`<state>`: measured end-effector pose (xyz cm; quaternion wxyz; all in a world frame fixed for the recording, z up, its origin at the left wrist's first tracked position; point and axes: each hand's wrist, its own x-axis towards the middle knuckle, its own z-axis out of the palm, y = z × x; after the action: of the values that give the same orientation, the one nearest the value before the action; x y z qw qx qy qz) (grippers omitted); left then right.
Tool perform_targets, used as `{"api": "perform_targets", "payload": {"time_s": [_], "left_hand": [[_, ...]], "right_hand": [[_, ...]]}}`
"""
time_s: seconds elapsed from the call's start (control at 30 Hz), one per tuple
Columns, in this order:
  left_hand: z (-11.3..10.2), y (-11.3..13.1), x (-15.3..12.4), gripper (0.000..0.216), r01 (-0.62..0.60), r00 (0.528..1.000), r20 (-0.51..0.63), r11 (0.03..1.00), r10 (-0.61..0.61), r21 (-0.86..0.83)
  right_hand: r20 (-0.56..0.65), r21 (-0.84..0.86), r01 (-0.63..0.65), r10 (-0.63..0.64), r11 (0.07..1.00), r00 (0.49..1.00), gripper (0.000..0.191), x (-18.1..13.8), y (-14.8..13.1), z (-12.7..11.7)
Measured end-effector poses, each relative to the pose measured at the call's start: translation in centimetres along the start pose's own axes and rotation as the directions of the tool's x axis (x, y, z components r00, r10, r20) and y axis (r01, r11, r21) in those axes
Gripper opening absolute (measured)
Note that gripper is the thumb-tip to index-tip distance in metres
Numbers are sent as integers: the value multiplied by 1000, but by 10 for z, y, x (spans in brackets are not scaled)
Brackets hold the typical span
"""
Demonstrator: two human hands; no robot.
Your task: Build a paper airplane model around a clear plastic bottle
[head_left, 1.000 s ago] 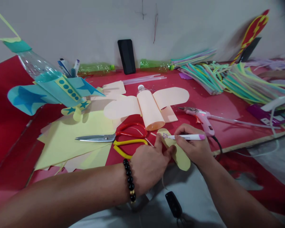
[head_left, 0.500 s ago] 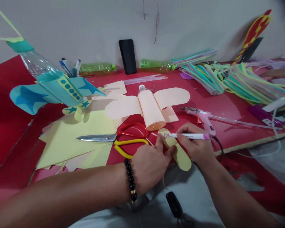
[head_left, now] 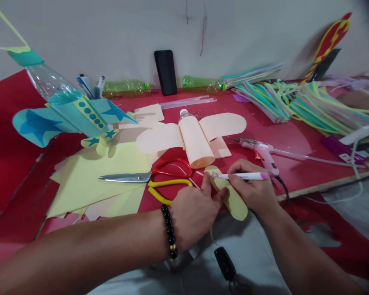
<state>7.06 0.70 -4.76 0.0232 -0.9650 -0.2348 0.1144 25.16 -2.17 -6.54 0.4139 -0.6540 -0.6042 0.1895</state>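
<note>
A rounded strip of yellow paper (head_left: pixel 233 203) lies at the table's front edge, with a small purple star outline near its upper end. My left hand (head_left: pixel 195 215) holds the strip from the left, forefinger and thumb pressed on it. In my right hand (head_left: pixel 255 188) is a white marker pen (head_left: pixel 242 176) with a pink end; its tip meets the paper at the star. Just beyond stands a peach paper tube (head_left: pixel 197 143) around a clear bottle, with two paper wings. Scissors (head_left: pixel 169 180) with red and yellow handles lie beside my left hand.
A pink glue gun (head_left: pixel 261 153) rests right of my right hand. Yellow paper sheets (head_left: pixel 101 176) lie left, below a blue bottle plane (head_left: pixel 80 110). At the back are a black phone (head_left: pixel 165 73), green bottles (head_left: pixel 203 84) and pipe cleaners (head_left: pixel 261 100). A key fob (head_left: pixel 225 263) hangs in front.
The marker has shifted slightly to the left with my right hand, its tip still at the star. My left hand stays in place on the paper.
</note>
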Motion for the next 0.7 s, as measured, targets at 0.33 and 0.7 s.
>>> {"api": "perform_targets", "payload": {"time_s": [0.33, 0.7], "left_hand": [[1, 0, 0, 51, -3, 1000, -13, 1000, 3, -5], [4, 0, 1, 52, -5, 999, -36, 1000, 5, 9]], "right_hand": [[5, -22, 31, -31, 999, 1000, 7, 2, 1, 2], [40, -2, 40, -39, 999, 998, 7, 1, 0, 2]]}}
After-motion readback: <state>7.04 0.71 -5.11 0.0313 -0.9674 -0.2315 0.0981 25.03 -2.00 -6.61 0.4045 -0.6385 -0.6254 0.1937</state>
